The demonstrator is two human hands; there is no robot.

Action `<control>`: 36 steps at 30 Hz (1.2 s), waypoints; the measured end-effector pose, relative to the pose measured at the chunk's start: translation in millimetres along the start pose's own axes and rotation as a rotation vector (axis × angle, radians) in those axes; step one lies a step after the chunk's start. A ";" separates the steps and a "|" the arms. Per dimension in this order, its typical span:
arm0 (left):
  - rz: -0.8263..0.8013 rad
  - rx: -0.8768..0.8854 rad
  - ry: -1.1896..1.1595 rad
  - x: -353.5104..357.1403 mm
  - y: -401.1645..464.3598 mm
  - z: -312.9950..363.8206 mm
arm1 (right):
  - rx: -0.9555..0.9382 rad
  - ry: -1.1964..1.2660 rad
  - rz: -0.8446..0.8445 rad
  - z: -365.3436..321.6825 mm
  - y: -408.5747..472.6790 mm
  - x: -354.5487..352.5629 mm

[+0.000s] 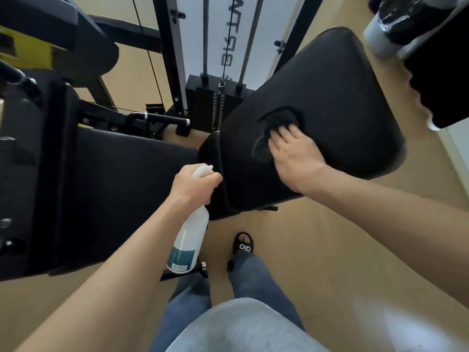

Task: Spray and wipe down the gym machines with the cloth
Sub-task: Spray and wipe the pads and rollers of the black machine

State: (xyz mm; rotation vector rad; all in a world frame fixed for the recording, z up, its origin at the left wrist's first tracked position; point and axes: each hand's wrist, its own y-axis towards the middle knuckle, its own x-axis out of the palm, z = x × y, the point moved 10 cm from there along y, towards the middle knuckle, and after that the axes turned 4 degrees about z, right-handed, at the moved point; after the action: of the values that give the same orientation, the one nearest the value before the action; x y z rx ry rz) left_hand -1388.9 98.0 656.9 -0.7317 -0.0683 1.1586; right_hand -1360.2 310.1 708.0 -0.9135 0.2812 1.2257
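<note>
Black padding covers the angled seat pad (330, 97) at about one o'clock, and on it the right hand (294, 151) lies flat, fingers spread, pressing a dark cloth (275, 123) against the pad's near-left part. The cloth is bunched, showing beyond the fingertips and along the thumb side of the hand. At roughly seven o'clock from that hand, the left hand (195, 182) is wrapped around the neck of a white spray bottle (189, 240), fingers curled by the trigger head; the bottle hangs down and tilts slightly, its teal label and barcode near the base. It is held over the gap between the pad and a second black padded surface (121, 189) at nine o'clock. A weight stack (218, 102) with guide rods stands at twelve o'clock, behind both pads. Down at six o'clock, on the tan floor (330, 250), a foot in a black sandal (243, 246) and blue-grey trouser legs show.
</note>
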 end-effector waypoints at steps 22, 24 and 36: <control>0.187 -0.037 -0.038 83.3 -114.5 -55.8 | -0.373 -0.223 0.514 -71.1 -87.0 28.9; 0.186 0.001 -0.042 95.5 -123.0 -34.3 | -0.301 -0.253 0.620 -32.6 -110.2 25.0; 0.279 0.143 -0.090 95.5 -134.6 50.0 | 0.152 0.138 0.635 78.3 -143.2 5.0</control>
State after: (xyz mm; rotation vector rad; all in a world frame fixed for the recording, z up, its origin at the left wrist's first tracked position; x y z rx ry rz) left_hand -1260.1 176.7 740.5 -0.5733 0.0424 1.4473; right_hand -1252.0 363.6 818.1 -0.7998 0.8092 1.6936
